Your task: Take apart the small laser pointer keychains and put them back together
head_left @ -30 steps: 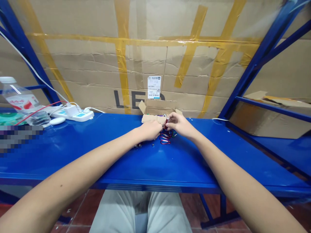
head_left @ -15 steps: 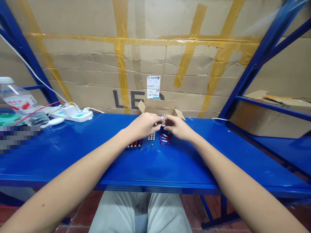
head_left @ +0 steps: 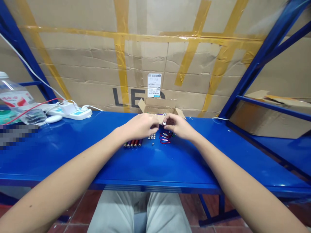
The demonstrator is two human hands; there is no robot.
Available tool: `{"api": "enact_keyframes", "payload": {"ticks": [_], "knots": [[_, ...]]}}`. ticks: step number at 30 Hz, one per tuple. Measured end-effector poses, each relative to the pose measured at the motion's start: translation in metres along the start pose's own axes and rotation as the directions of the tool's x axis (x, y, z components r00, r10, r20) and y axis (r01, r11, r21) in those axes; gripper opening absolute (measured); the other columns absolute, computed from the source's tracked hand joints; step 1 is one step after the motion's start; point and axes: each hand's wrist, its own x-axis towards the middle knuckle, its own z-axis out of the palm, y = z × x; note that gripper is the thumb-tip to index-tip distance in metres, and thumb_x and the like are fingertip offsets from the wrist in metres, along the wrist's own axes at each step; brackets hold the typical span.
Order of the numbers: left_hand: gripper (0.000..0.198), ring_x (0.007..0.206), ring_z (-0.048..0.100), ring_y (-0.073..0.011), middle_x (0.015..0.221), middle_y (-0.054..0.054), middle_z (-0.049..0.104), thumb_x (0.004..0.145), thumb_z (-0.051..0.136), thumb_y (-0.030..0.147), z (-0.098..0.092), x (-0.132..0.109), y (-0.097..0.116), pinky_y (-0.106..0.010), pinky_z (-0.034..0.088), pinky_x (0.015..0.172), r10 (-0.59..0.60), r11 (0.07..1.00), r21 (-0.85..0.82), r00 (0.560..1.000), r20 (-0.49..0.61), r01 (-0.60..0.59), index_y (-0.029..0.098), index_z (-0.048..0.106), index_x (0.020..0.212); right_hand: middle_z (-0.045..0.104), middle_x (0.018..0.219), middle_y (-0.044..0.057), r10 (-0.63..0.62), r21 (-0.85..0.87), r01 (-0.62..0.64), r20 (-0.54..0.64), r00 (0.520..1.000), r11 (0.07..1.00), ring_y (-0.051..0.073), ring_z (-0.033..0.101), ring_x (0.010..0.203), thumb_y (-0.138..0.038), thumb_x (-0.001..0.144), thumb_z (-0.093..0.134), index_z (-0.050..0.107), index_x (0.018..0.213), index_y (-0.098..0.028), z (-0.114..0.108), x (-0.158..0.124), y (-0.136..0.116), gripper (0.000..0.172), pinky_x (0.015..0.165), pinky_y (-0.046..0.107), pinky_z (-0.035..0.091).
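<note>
My right hand pinches a small tube with a round silver end between thumb and fingers, the open-looking end facing me. To its left, my left hand has curled fingers pointing down beside rows of small silver button-like pieces; whatever its fingertips hold is hidden. One loose silver piece lies nearer to me. Below the left wrist, several dark coloured tubes with metal ends lie side by side. Red carabiners rest below my right hand.
Behind my hands stands an open small cardboard box with things inside. On the left of the blue table are a white power strip, cables and a plastic bottle. A large taped cardboard wall backs the table; blue posts flank it.
My left hand has drawn away from the tube, moving slightly left and down toward the silver pieces. My right hand still holds the tube, almost in place. The view has shifted a little.
</note>
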Motion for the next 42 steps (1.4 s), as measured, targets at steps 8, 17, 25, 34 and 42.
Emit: {"api": "enact_keyframes", "payload": {"ticks": [8,17,25,34,42], "knots": [[0.01,0.063,0.061,-0.0188,0.071,-0.002,0.07,0.078,0.064,0.023,0.007,-0.012,0.016,-0.028,0.038,0.059,-0.014,1.0,0.011,0.951,0.309,0.011,0.023,0.073,0.075,0.059,0.08,0.001,0.016,-0.039,-0.016,0.011,1.0,0.999,0.017,0.056,0.077,-0.017,0.071,0.062,0.053,0.083,-0.02,0.002,-0.002,-0.009,0.015,0.074,0.033,0.045],[0.015,0.08,0.066,-0.017,0.084,-0.003,0.074,0.085,0.058,0.016,0.005,0.003,0.006,-0.027,0.046,0.075,-0.153,0.936,-0.34,0.977,-0.15,0.094,0.019,0.073,0.084,0.059,0.079,0.0,-0.03,-0.079,0.036,0.075,0.997,0.996,0.017,0.055,0.075,-0.015,0.073,0.06,0.056,0.085,-0.02,0.006,-0.005,-0.019,0.014,0.07,0.032,0.044],[0.009,0.079,0.065,-0.0156,0.083,-0.002,0.074,0.08,0.064,0.016,0.014,0.007,0.008,-0.027,0.046,0.075,-0.278,0.874,-0.458,0.939,-0.202,0.16,0.018,0.072,0.08,0.063,0.083,0.002,-0.055,-0.02,0.056,0.053,0.997,0.998,0.018,0.06,0.082,-0.016,0.073,0.063,0.059,0.083,-0.019,0.01,-0.006,-0.027,0.012,0.076,0.034,0.047],[0.023,0.07,0.058,-0.0154,0.075,-0.005,0.069,0.09,0.053,0.03,0.007,0.005,-0.02,-0.028,0.044,0.067,-0.362,0.904,-0.322,0.904,-0.226,0.281,0.016,0.07,0.082,0.061,0.081,0.001,0.009,0.012,-0.01,0.035,0.999,1.0,0.018,0.059,0.077,-0.02,0.074,0.064,0.055,0.083,-0.02,0.011,-0.005,-0.022,0.013,0.073,0.035,0.048],[0.017,0.077,0.058,-0.0205,0.071,-0.007,0.067,0.077,0.057,0.015,0.014,-0.007,-0.051,-0.03,0.041,0.07,-0.143,0.986,0.104,0.981,0.131,0.13,0.018,0.073,0.072,0.061,0.084,0.003,-0.002,-0.019,0.003,0.039,0.999,1.0,0.018,0.058,0.079,-0.018,0.076,0.062,0.054,0.085,-0.02,0.012,-0.005,-0.019,0.012,0.073,0.035,0.047]]}}
